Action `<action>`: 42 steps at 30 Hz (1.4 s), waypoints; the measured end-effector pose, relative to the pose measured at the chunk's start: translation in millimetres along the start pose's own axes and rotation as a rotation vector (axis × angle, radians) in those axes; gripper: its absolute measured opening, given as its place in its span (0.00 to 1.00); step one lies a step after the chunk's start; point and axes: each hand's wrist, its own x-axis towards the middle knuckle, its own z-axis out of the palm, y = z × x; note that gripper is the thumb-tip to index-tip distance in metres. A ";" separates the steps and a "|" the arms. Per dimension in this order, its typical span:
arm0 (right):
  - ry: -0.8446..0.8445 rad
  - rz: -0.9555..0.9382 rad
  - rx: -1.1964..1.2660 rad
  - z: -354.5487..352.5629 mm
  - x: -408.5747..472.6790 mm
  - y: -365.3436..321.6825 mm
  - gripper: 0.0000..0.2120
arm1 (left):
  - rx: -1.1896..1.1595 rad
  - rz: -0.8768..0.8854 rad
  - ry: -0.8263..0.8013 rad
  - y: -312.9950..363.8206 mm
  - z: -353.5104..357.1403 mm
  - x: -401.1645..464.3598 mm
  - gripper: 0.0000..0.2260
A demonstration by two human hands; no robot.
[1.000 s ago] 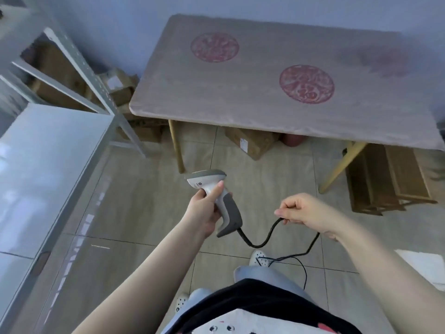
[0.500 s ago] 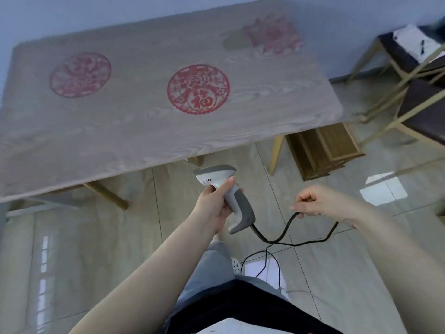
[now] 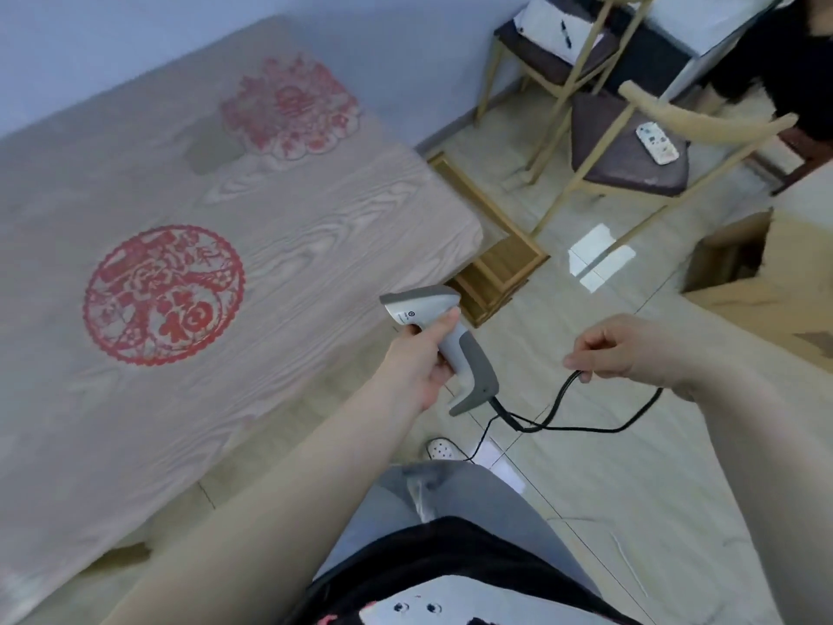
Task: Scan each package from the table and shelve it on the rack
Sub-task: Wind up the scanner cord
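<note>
Scanner (image 3: 444, 340) window hidden; cardboard box (image 3: 766, 281) cut off at frame's right edge.

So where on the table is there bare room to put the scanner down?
The table shows bare wood between the two red paper-cuts and along its near edge, beside the scanner. The left hand grips the scanner; the right hand pinches its cable.

- Two red paper-cut roundels lie flat on the wood-grain top: one near the middle (image 3: 164, 294), one by the far edge (image 3: 290, 106), the latter blurred.
- A low wooden crate (image 3: 491, 254) sits on the tiled floor (image 3: 631, 466) just beside the right end.
- Two pale-framed chairs with dark seats stand beyond it; the nearer seat (image 3: 626, 151) carries what may be a remote control (image 3: 656, 142).
- An open cardboard box (image 3: 766, 281) stands at the right.
</note>
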 end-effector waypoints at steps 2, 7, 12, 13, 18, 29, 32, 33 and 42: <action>0.032 0.020 0.050 -19.2 3.2 8.8 0.15 | 0.021 -0.016 -0.015 3.9 26.4 14.9 0.05; 0.032 0.038 0.087 -75.1 21.5 38.9 0.16 | 0.093 -0.047 -0.001 5.0 90.3 56.8 0.08; 0.007 0.059 0.133 -152.9 58.3 88.5 0.16 | 0.060 -0.037 0.035 5.5 167.6 106.7 0.11; -0.002 0.070 0.128 -169.5 66.4 100.3 0.16 | 0.052 -0.037 0.060 4.8 184.5 116.4 0.11; -0.001 0.043 -0.002 -238.2 108.6 135.9 0.12 | -0.007 -0.062 0.116 0.0 256.0 160.6 0.13; 0.015 -0.092 0.420 -254.1 235.1 119.7 0.06 | 0.033 -0.027 0.176 26.5 330.3 246.2 0.19; 0.031 -0.053 0.524 -264.5 268.0 119.9 0.07 | 0.023 -0.016 0.169 41.9 341.7 276.9 0.15; 0.031 -0.044 0.521 -268.1 280.0 119.7 0.08 | 0.016 -0.013 0.161 46.7 345.0 286.8 0.14; -0.048 0.073 0.633 -278.2 403.7 126.5 0.07 | 0.082 0.019 0.231 74.6 348.2 382.6 0.07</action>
